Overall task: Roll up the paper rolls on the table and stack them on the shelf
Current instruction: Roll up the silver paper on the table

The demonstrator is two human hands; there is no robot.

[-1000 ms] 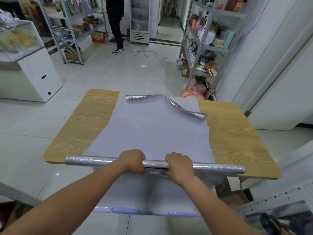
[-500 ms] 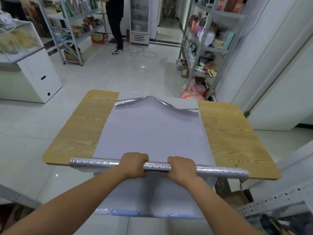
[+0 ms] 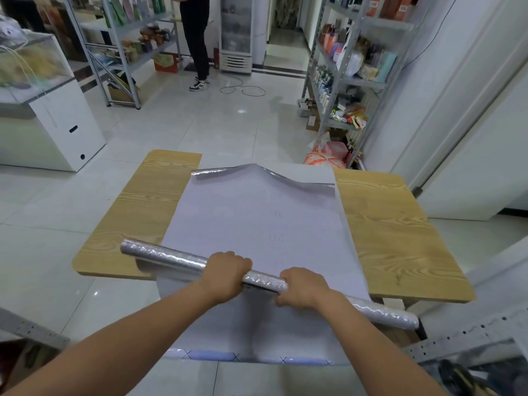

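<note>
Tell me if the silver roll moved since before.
Yes. Against the near edge of the wooden table, the silver roll skewed: left end swung onto the tabletop, right end back off it.

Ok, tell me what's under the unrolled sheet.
The sheet lies on the wooden table, whose top shows on both sides of it. The strip of tabletop beneath the sheet is covered, so anything lying there cannot be seen. Its near end hangs past the table's edge.

Bare left grip (image 3: pixel 225 274), bare right grip (image 3: pixel 304 287), slim bare forearms (image 3: pixel 137 335)
</note>
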